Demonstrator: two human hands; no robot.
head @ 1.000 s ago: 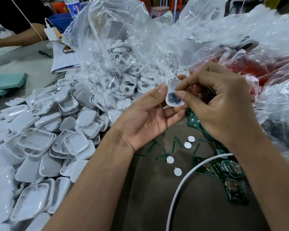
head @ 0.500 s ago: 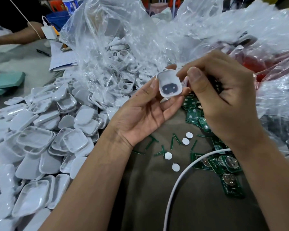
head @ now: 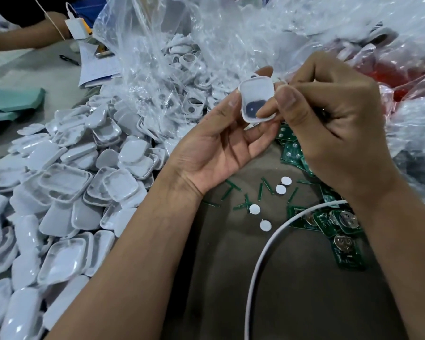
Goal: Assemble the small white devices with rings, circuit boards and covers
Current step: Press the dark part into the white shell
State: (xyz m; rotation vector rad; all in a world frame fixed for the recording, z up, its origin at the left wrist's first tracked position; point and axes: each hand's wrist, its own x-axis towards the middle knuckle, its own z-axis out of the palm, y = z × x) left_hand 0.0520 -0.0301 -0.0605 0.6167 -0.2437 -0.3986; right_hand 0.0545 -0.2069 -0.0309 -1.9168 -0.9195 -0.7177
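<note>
Honestly this looked barely started. The left hand (head: 221,141) pinched one small white shell (head: 257,100) up by the bags, dark disc showing inside, while the right hand (head: 329,114) curled its thumb and fingertips onto the shell's edge. The circuit boards (head: 339,224) lay loose on the table, and a huge heap of white covers (head: 66,182) was waiting.

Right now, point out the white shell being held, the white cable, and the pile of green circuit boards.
white shell (head: 255,94): head view, on its pale inner floor.
white cable (head: 260,256): head view, on the middle of its curve.
green circuit boards (head: 346,253): head view, on the nearest board's green face.
</note>
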